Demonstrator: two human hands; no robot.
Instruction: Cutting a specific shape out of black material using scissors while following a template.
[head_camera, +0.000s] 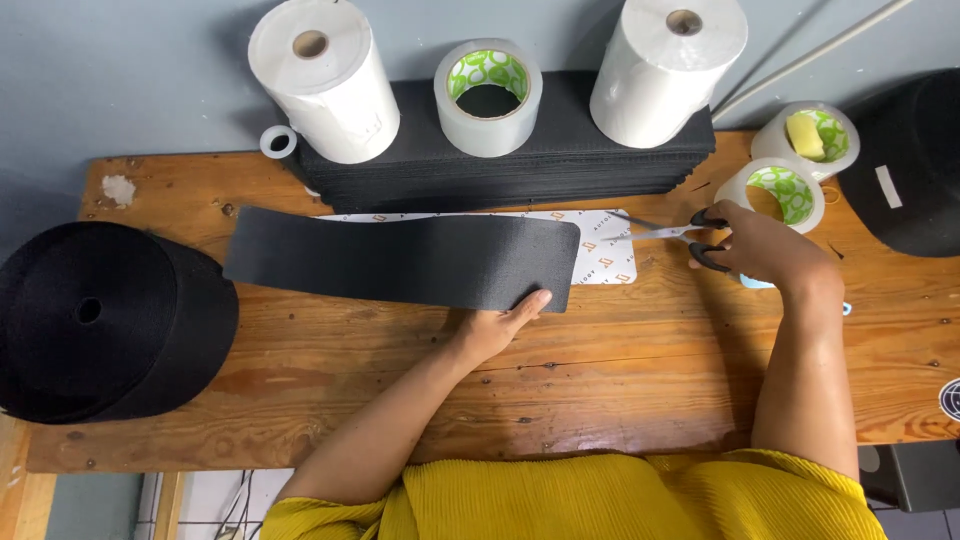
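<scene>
A long strip of black webbing (400, 258) lies across the wooden table (600, 380). My left hand (497, 325) holds its near right corner, thumb on top. Under the strip's right end lies a white patterned card (605, 262). My right hand (765, 250) grips black-handled scissors (668, 233), whose blades point left toward the strip's right end and rest over the card.
A stack of black cut strips (520, 160) at the back carries two white rolls (322, 75) (668, 65) and a tape roll (488, 95). Two more tape rolls (785, 190) (810, 135) stand at right. A big black webbing roll (105, 320) sits at left.
</scene>
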